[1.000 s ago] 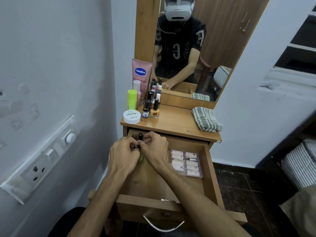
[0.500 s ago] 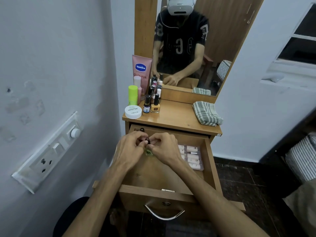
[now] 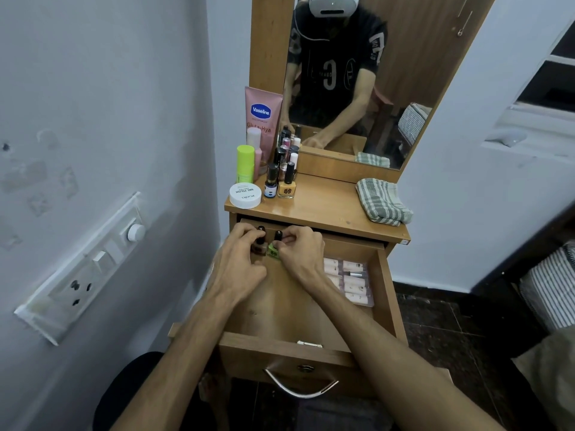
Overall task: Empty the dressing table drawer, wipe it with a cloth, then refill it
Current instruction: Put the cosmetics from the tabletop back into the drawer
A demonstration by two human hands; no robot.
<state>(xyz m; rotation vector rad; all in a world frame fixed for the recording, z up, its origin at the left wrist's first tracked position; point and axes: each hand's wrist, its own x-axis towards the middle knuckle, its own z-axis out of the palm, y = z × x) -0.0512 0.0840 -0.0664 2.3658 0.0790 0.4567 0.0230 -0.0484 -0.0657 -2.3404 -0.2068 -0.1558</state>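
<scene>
Bare forearms, no sleeves at wrists, mirror: black printed tee, white headset

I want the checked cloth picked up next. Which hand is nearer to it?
Right. The right hand is over the drawer's back, below and left of the checked cloth on the tabletop; the left hand is farther left. Both hold small bottles.

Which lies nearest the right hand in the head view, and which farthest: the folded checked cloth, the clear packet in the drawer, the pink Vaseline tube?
From the right hand:
1. Clear packet, in the drawer, just right of it.
2. Folded checked cloth, on the tabletop's right end.
3. Pink Vaseline tube, back left against the mirror frame.
</scene>
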